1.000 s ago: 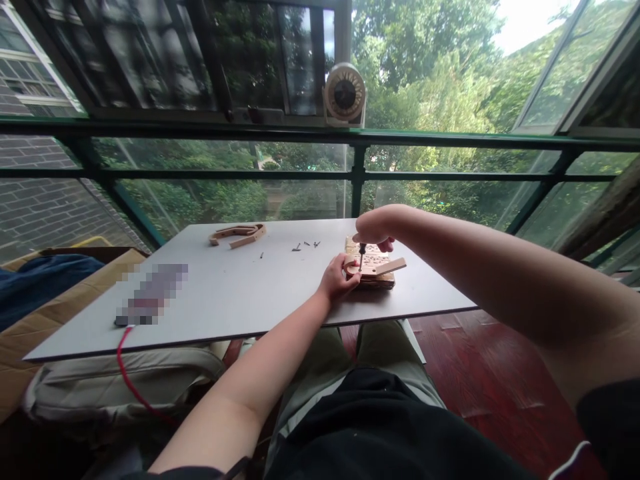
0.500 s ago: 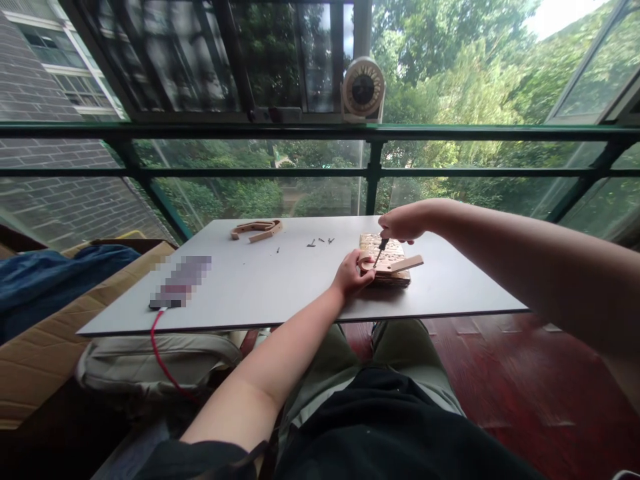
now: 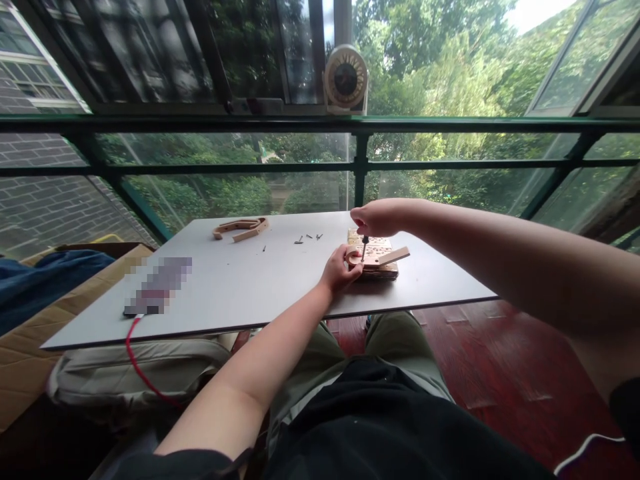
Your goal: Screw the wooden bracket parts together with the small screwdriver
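Observation:
My right hand [image 3: 373,219] is closed round the handle of a screwdriver [image 3: 365,248], held nearly upright with its tip down on a curved wooden piece [image 3: 373,261]. My left hand [image 3: 341,270] grips the rounded left end of that piece. A straight arm of the wood slants out to the right. Beneath it lies a thick block with a pitted, patterned top [image 3: 387,251], close to the table's front edge. Several screws [image 3: 299,240] lie loose to the left of the hands. Another bent wooden piece [image 3: 245,229] rests farther back on the left.
A white table [image 3: 210,287] carries a pixelated phone-like object [image 3: 163,283] with a red cable [image 3: 131,350] hanging over the front edge. A cardboard box [image 3: 30,340] and a pale bag [image 3: 135,370] stand left. A round fan [image 3: 346,79] sits on the green railing [image 3: 225,125].
The view has turned slightly, shifting everything left. The screwdriver has gone from leaning right to nearly upright, with my right hand now more directly above its tip. My left hand keeps its grip.

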Demonstrator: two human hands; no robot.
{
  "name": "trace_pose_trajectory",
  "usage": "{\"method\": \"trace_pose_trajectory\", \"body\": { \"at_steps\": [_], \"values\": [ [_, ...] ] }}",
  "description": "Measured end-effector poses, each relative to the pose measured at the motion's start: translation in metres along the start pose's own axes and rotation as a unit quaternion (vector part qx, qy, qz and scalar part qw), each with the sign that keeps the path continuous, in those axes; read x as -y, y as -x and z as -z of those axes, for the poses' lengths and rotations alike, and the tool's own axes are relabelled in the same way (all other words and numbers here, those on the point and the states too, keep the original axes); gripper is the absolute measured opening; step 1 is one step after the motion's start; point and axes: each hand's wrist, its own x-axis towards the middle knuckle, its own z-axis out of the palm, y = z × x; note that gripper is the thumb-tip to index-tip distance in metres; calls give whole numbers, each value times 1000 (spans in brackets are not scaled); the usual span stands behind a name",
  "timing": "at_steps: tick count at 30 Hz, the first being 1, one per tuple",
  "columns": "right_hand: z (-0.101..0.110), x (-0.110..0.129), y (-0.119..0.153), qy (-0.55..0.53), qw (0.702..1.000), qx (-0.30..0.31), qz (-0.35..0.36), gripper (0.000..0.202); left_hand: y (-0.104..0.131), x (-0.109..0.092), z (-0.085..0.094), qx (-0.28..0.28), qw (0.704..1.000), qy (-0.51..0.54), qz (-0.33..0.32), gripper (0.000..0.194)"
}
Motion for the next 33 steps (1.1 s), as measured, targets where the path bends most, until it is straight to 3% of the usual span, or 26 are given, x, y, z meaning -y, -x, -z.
{"method": "trace_pose_trajectory", "body": {
  "at_steps": [4,7,14,21,26,33],
  "values": [
    [1,1,4,-4,1000,23,17,41,0,2,-1,0,1000,4,-16,25],
    [4,1,7,-1,999,29,14,35,0,3,-1,2,1000,6,-13,24],
    [19,3,10,-29,994,107,-24,30,-1,3,-1,5,1000,-1,-15,24],
    [13,0,-8,-4,988,143,-54,65,0,3,-1,4,1000,0,-16,23],
    [1,-6,-17,-11,985,140,-97,71,-1,4,-2,2,1000,4,-20,23],
    [4,0,-10,-29,990,120,-69,55,-1,4,-2,3,1000,-3,-19,23]
  ]
}}
